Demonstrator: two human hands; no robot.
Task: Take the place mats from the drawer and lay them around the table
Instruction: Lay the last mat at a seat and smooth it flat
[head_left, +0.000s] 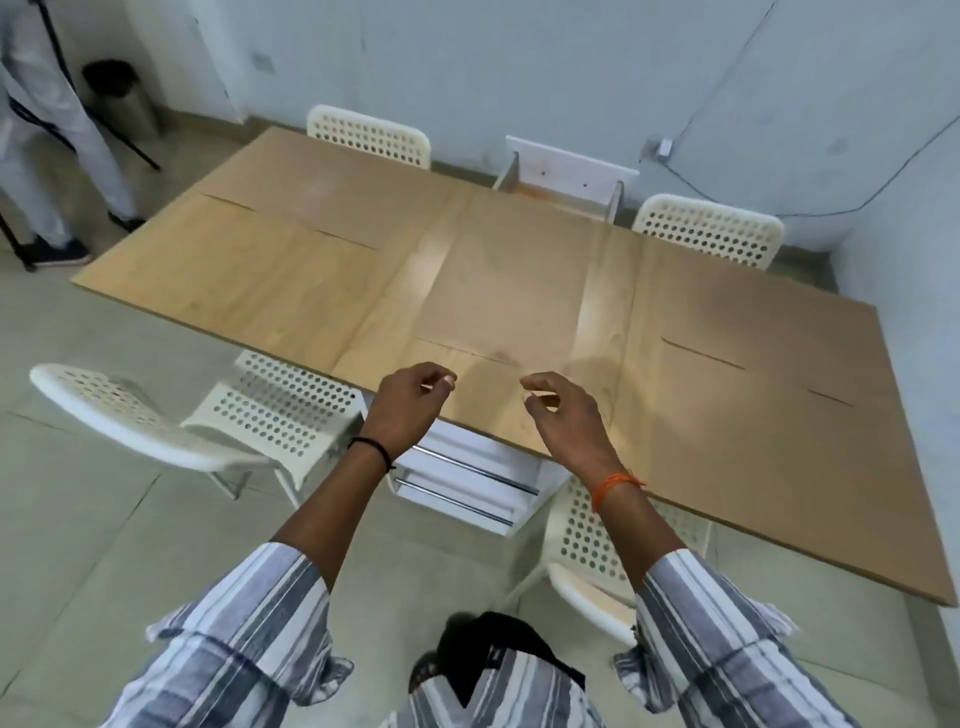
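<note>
Several thin brown place mats lie flat on the long wooden table (602, 312), almost the same colour as its top. One mat (483, 400) sits at the near edge in the middle, and another mat (509, 270) lies beyond it. More mats cover the left end (249, 280) and the right end (753, 447). My left hand (405, 405) and my right hand (561, 415) hover just over the near middle mat with fingers loosely curled and holding nothing. A white drawer unit (467, 473) with chrome handles stands under the table edge below my hands.
White perforated chairs stand at the near left (171, 415), near right (597, 551), far left (369, 135) and far right (711, 228). A white drawer (566, 176) stands open beyond the far edge. A person (47, 130) stands at the far left beside a black bin (111, 83).
</note>
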